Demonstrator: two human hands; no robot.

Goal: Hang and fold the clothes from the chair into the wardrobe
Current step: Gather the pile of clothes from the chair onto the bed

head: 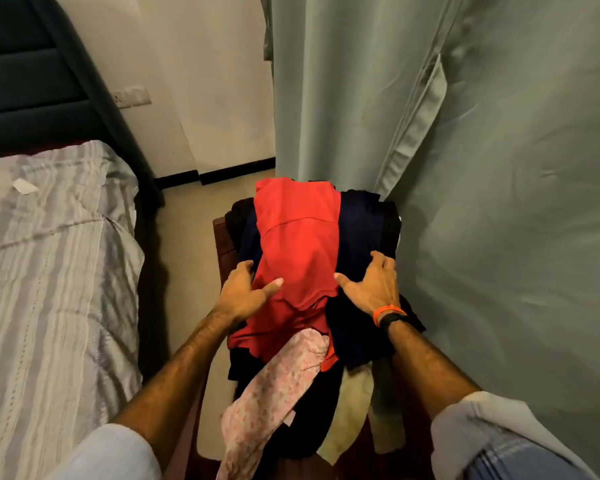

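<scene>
Reaching into the heap on the chair [222,237], my left hand [245,292] grips the red garment [298,244]; my right hand [371,282] rests spread on dark clothes [361,230]. Nothing looks hung or folded yet; I judge the whole pile remains.

Both forearms bare below pale grey-white sleeves [465,422] pushed up near the elbows. Right wrist carries two bands side by side — a thin orange wristband [388,310] and a wider black band [394,320]. Blue fabric [510,460], faintly striped, shows at lower right — garment type unclear.
</scene>
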